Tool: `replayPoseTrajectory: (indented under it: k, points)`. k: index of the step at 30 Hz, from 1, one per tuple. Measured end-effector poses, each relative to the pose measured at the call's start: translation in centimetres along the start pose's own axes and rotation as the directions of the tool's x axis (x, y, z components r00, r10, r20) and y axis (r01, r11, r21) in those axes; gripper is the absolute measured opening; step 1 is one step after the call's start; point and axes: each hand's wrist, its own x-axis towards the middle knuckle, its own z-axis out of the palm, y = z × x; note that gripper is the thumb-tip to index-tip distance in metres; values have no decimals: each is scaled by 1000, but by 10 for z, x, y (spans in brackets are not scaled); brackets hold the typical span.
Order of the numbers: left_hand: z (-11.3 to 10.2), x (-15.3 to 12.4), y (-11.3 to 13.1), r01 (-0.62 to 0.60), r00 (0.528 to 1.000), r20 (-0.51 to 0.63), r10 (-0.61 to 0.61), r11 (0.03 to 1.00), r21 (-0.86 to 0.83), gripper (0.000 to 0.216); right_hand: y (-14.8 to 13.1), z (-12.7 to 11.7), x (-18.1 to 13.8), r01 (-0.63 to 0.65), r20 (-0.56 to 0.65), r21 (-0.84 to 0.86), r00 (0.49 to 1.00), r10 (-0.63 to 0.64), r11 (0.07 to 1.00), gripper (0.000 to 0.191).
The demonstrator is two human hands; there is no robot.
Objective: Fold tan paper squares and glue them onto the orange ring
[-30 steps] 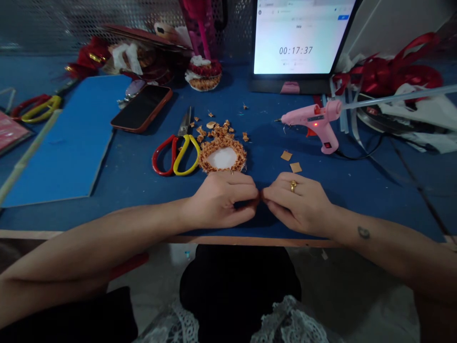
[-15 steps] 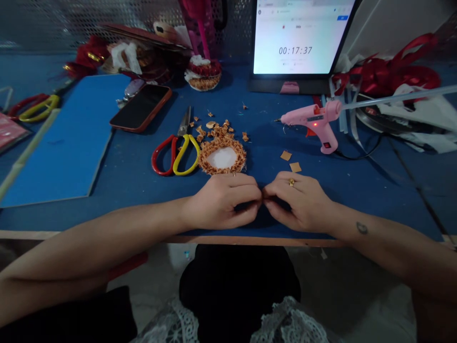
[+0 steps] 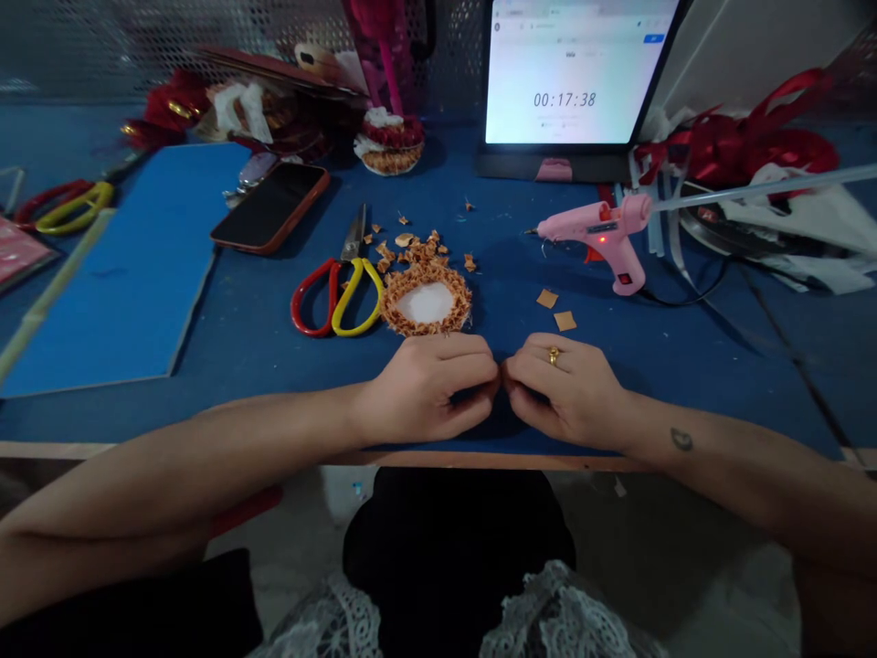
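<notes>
My left hand [image 3: 438, 386] and my right hand [image 3: 565, 388] meet fingertip to fingertip near the table's front edge. Both are closed in a pinch, and whatever lies between the fingers is hidden or too small to name. Just beyond my left hand lies a ring of ruffled orange-brown ribbon bits [image 3: 392, 311] around a white centre [image 3: 428, 302]. Several small folded ribbon pieces [image 3: 430, 249] are heaped behind it. Two flat tan squares [image 3: 546, 298] rest beyond my right hand. Farther back is a pink glue gun [image 3: 607, 228] with its red light on.
Scissors [image 3: 341, 292] with red and yellow handles lie left of the ring. A phone [image 3: 272, 208] and a blue board [image 3: 130, 265] are farther left. At the back stands a tablet [image 3: 562, 78] showing a timer. Red ribbon [image 3: 760, 142] and white scraps pile up at the right.
My hands stay together at nearly the same spot, the right one shifted slightly left. The tablet's timer has gone from 00:17:37 to 00:17:38.
</notes>
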Motion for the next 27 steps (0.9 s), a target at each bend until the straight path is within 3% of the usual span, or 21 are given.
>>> replayPoseTrajectory:
  k: [13,20,27]
  points:
    - [7,-2,2,-131,986,-77,146,977,171,21,-5,1,0,81,-15,-94,996,-83,992,15]
    - [-1,3,-2,-7,999,-50,9,1000,25,9,2,0,2,-26,-108,-1,994,26,1000,7]
    - [-4,3,-5,13,999,-47,-13,1000,-5,8,8,-4,-1,-64,-159,-58,986,54,996,7]
